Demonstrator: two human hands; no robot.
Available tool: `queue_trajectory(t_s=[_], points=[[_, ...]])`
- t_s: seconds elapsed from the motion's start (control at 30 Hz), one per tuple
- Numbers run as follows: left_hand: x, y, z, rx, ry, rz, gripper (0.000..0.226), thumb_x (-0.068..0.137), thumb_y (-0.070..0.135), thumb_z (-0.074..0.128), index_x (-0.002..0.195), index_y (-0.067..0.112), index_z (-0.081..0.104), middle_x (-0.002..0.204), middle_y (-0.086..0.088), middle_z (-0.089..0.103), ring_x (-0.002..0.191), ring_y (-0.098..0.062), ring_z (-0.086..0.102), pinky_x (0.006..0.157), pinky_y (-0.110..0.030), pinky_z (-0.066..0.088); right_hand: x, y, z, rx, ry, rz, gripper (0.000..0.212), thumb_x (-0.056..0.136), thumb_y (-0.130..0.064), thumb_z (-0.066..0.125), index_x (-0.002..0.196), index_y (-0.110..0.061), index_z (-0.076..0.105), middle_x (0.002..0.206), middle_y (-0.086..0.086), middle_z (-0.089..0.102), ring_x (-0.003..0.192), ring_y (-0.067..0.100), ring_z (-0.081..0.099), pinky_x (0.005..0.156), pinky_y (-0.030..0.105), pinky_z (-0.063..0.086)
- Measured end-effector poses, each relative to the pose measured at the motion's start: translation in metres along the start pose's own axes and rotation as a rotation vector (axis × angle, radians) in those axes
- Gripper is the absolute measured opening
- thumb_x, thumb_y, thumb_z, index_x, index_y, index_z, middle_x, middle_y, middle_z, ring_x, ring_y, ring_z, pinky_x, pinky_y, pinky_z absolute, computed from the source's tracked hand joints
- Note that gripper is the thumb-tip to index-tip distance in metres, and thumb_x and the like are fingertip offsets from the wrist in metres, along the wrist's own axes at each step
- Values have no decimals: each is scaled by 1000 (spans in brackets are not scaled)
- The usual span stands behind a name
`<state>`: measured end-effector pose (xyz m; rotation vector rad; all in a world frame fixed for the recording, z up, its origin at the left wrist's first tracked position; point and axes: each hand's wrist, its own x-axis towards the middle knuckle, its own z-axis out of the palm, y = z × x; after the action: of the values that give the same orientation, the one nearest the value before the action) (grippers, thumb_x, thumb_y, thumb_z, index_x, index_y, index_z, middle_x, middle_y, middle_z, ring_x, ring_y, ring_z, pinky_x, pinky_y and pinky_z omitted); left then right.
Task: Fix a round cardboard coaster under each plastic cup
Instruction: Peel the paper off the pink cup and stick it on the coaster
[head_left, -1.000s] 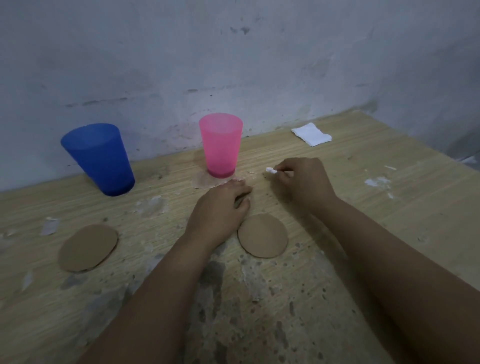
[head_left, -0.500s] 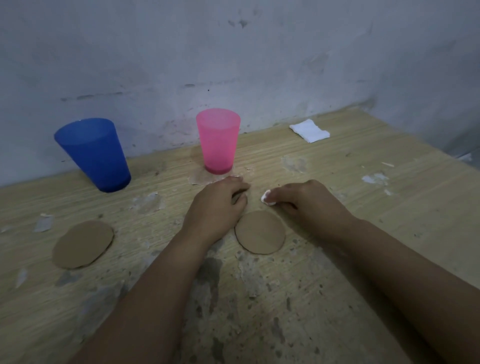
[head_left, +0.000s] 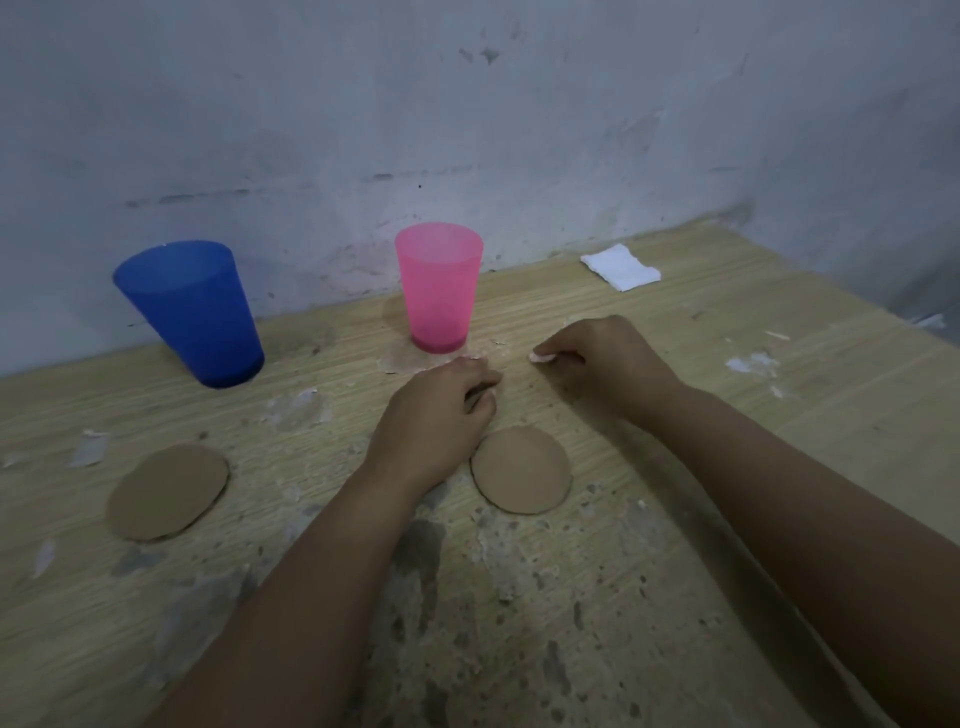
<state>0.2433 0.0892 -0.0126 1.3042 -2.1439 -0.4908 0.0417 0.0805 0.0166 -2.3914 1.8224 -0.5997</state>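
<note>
From the head camera, the right hand (head_left: 608, 358) pinches a small white scrap (head_left: 540, 357), perhaps tape or adhesive, between thumb and fingertips, low over the worn wooden counter (head_left: 779, 467) just right of the translucent pink plastic cup (head_left: 439, 286). The left hand (head_left: 436, 415) rests knuckles-up on the counter with fingers curled under; whether it holds anything cannot be told. The pink cup stands upright near the wall, with the opaque blue plastic cup (head_left: 192, 312) well to its left, and neither sits on a coaster. One round brown cardboard coaster (head_left: 521, 470) lies flat just beside the left hand; a second cardboard disc (head_left: 167, 491) lies in front of the blue cup. A folded white cloth (head_left: 621, 266) lies farther back on the right. The step looks like readying adhesive for the nearer coaster. To do it well, I would press the scrap onto the middle of that disc, keep the disc flat with the left hand, then set the pink cup squarely on it so the rim of card shows evenly all round.
</note>
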Motion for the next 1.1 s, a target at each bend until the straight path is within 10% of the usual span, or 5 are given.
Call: queue_trajectory(t_s=[0.1, 0.33, 0.47, 0.8, 1.1], points=[[0, 0, 1, -1, 4, 3, 30, 90, 22, 55, 119, 23, 65, 134, 5, 56, 123, -10, 51, 100, -24, 39, -5, -1, 3, -122, -59, -106, 19, 79, -3, 59, 92, -3, 73, 97, 18, 71, 93, 35, 64, 80, 38, 50], [-1, 0, 2, -24, 11, 6, 29, 90, 22, 55, 118, 23, 66, 130, 7, 60, 120, -7, 52, 94, -16, 34, -54, -8, -14, -289, 7, -66, 20, 68, -4, 59, 78, -7, 76, 70, 14, 69, 69, 32, 67, 64, 29, 51], [-2, 4, 0, -105, 43, 27, 27, 90, 19, 55, 114, 23, 68, 115, 10, 67, 105, 0, 58, 87, -10, 40, -59, -33, -10, -454, -159, 45, 31, 77, -3, 52, 100, -12, 71, 96, 10, 69, 91, 27, 64, 81, 33, 49], [-2, 9, -5, -320, 70, 81, 32, 83, 7, 64, 110, 24, 70, 90, 25, 65, 88, 9, 61, 76, -3, 41, -23, -45, -27, 1221, -83, 571, 18, 81, 11, 55, 88, 2, 69, 80, 16, 69, 70, 22, 64, 70, 30, 57], [-1, 8, -7, -534, 127, 17, 20, 78, 5, 72, 92, 20, 73, 85, 12, 72, 77, 0, 66, 71, -12, 48, -22, -53, -10, 1403, 62, 530, 16, 81, 15, 54, 79, 4, 64, 66, 7, 72, 59, 16, 69, 58, 18, 54]])
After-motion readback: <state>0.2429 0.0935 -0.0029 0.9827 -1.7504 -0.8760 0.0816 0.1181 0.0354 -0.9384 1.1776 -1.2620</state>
